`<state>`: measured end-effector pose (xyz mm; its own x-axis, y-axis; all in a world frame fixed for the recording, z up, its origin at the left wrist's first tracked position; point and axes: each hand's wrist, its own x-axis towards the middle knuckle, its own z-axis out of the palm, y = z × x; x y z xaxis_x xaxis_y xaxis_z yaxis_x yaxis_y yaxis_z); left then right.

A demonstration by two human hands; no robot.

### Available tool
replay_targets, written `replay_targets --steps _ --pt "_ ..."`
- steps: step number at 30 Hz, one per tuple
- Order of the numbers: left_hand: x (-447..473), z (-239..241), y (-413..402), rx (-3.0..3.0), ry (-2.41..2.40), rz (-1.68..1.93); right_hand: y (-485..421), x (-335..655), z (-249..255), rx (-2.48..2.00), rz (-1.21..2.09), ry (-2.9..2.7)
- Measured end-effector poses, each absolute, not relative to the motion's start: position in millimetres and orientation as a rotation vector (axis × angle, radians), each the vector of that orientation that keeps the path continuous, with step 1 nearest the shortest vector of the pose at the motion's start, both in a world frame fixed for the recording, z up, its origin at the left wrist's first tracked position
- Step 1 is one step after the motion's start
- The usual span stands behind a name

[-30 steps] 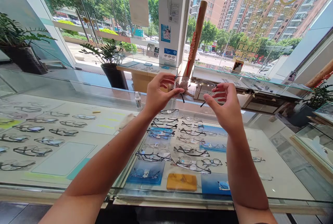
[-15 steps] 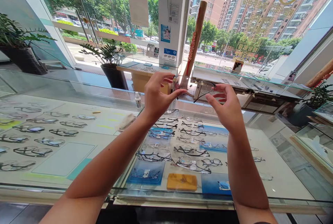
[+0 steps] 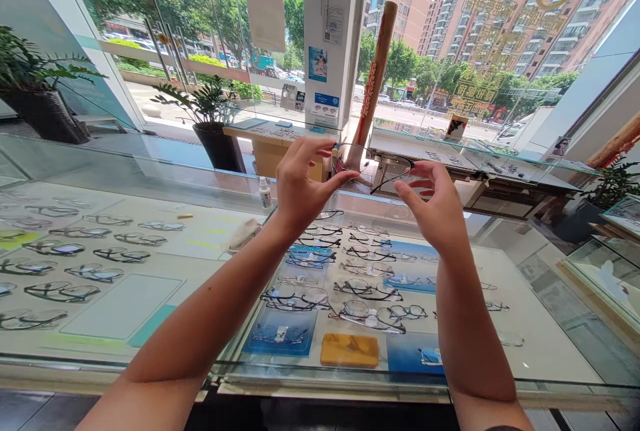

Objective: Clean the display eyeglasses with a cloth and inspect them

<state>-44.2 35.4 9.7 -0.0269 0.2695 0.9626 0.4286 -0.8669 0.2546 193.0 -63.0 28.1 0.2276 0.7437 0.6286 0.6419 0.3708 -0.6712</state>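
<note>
Between our two hands we hold a pair of thin-rimmed eyeglasses (image 3: 374, 155), raised in the air above the glass display case (image 3: 380, 381). Our left hand (image 3: 303, 181) pinches the left end of the frame between thumb and fingers. Our right hand (image 3: 439, 207) grasps the right end with its fingertips, its thumb close under the lens.

Inside the display case below us, we see several rows of spectacles (image 3: 367, 289) on a white base. Some of them lie on blue cards (image 3: 300, 344), and near the front edge there is a flat orange-yellow block (image 3: 349, 350); we cannot tell what it is. The neighbouring case (image 3: 65, 367), to the left, contains more frames (image 3: 63, 291) and a pale panel (image 3: 123, 304). A small white bottle (image 3: 265, 193) stands near the far edge, and a greyish cloth (image 3: 243, 236) lies beside our left forearm. Farther away, a dark pot (image 3: 220, 146) holds a leafy plant (image 3: 205, 103).
</note>
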Motion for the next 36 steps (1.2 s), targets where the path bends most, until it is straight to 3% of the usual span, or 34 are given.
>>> replay_targets --steps 36 --pt "-40.4 0.4 48.8 -2.232 -0.824 -2.15 -65.1 192.7 30.0 -1.291 0.07 -1.443"
